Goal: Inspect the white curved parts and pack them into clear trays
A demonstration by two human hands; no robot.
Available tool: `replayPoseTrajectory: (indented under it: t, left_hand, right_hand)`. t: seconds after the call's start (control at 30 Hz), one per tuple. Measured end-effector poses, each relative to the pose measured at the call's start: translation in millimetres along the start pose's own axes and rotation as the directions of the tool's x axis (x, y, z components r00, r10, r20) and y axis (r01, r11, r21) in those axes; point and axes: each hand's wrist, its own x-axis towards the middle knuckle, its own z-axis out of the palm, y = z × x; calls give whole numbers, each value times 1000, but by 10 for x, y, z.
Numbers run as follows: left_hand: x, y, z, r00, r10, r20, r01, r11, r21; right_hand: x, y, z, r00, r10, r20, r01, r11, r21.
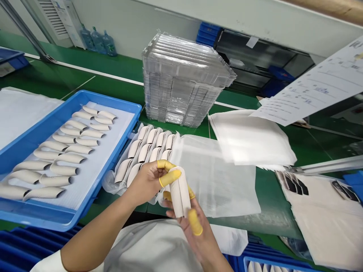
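Note:
Both hands meet low in the middle of the view, wearing yellow finger cots. My left hand (150, 179) pinches the top of two cream, curved tube-shaped parts (179, 192) held side by side. My right hand (195, 230) supports them from below with its fingers closed around the lower ends. Just behind the hands a clear plastic tray (147, 149) holds rows of the same cream parts, partly covered by a thin white foam sheet (215, 173).
A blue bin (42, 132) at left holds several cream parts on a white liner. A tall stack of clear plastic trays (181, 83) stands behind. White foam sheets (249, 138) lie at right, printed paper (317, 90) hangs above, and blue crates (25, 245) sit below.

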Motion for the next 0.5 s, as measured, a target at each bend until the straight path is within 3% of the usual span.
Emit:
replayPoseTrajectory:
  t: [0.07, 0.13, 0.23, 0.33, 0.5]
  left_hand:
    - [9, 42, -22, 1000, -14, 4, 14, 997, 78]
    - [13, 71, -36, 999, -32, -4, 32, 989, 143]
    - [13, 116, -44, 999, -49, 0, 48, 974, 220]
    - [4, 158, -51, 1000, 24, -11, -20, 965, 261]
    - [-41, 170, -87, 996, 77, 42, -84, 971, 224]
  right_hand:
    - [16, -29, -7, 998, -50, -43, 44, 990, -136]
    - [27, -52, 5, 1000, -26, -15, 24, 987, -159]
    - [39, -102, 56, 997, 75, 24, -74, 997, -36]
    - [46, -157, 106, 981, 184, 69, -193, 969, 154]
    - [33, -177, 116, 952, 239, 190, -289, 907, 306]
